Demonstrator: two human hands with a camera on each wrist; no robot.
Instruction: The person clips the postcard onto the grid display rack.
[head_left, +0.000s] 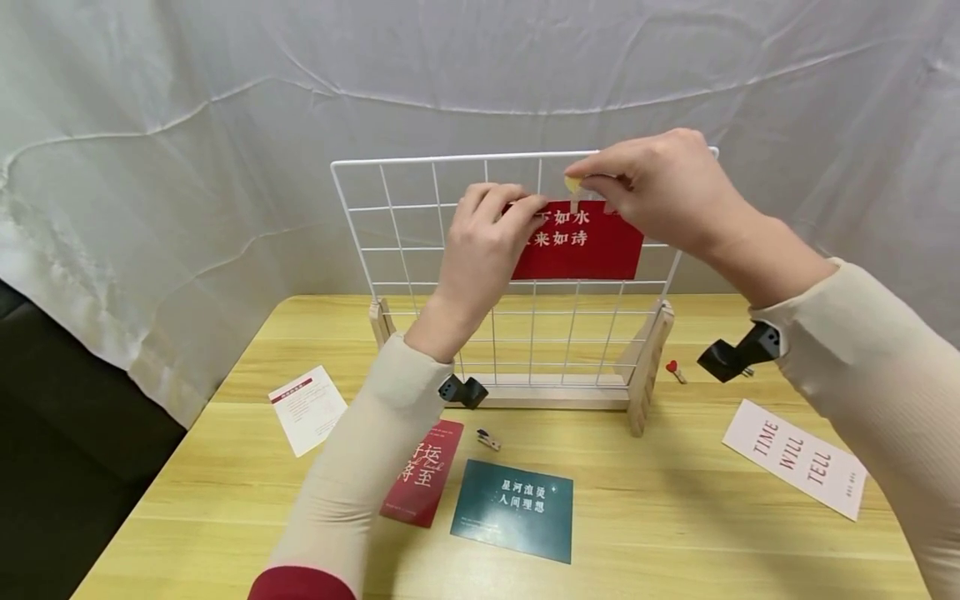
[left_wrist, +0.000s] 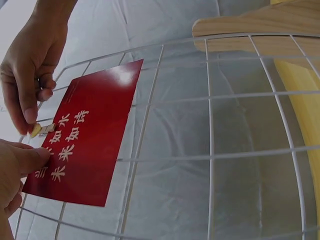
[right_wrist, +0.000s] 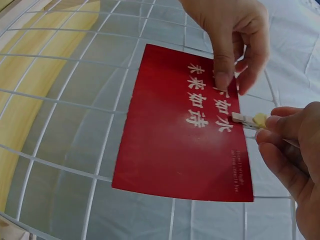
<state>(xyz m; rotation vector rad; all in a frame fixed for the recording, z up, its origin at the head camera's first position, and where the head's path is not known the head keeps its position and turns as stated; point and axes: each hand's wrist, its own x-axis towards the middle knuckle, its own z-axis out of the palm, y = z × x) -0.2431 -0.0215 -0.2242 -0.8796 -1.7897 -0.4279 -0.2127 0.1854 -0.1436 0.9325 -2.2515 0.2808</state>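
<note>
A red card (head_left: 577,258) with white Chinese characters lies against the upper part of a white wire grid (head_left: 405,250). My left hand (head_left: 487,237) pinches the card near its upper left corner, thumb on the front face, as the right wrist view shows. With thumb and forefinger, my right hand (head_left: 660,187) pinches a small wooden clothespin (right_wrist: 245,120) with a yellow ornament on its end. The clothespin's tip sits over the card's top edge, near the middle. Fingers of the right hand hide part of the card's upper right corner in the head view.
Wooden feet (head_left: 648,367) hold the grid upright on the table. In front lie a teal card (head_left: 513,508), another red card (head_left: 423,475), and a dark-topped clothespin (head_left: 488,439). A white card (head_left: 307,408) is at left; a pink card (head_left: 795,458) and heart clothespin (head_left: 676,371) are at right.
</note>
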